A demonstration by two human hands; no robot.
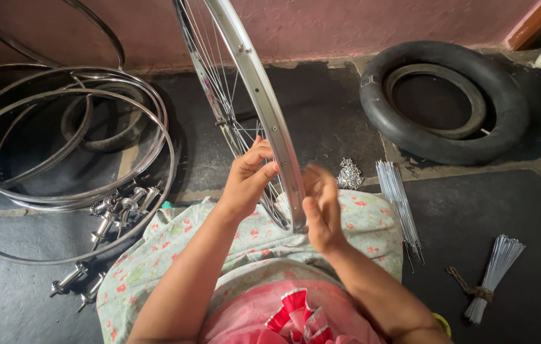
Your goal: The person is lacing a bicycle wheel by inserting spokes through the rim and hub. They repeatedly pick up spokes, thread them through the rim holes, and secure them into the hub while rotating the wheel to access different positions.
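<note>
Setting: dark floor (321, 121) against a pink wall (347, 22), the person seated with a floral cloth (372, 220) over the lap.

Left hand (248, 181): centre of frame, fingers (259, 156) curled and pressed against the near side of the wheel rim (264, 102), thumb along its edge.

Right hand (323, 213): just right of the rim's lower end, fingers part-curled and blurred; whether they pinch anything cannot be told.

Wheel rim: bright metal, standing upright on the lap, running from top centre down to mid-frame, thin spokes (219, 89) fanning to its left. Judged light, rigid at the hoop, smooth and likely slippery; the spokes look easily bent, so the hoop itself is the sound place to hold.

Surroundings: stacked bare rims (60, 185) at upper and middle left; axle hubs (121, 210) lying by them; a black tyre (442, 102) at upper right; a small heap of spoke nipples (349, 174) just above the right hand; a loose sheaf of spokes (398, 204) to its right; a tied spoke bundle (490, 274) at lower right.
</note>
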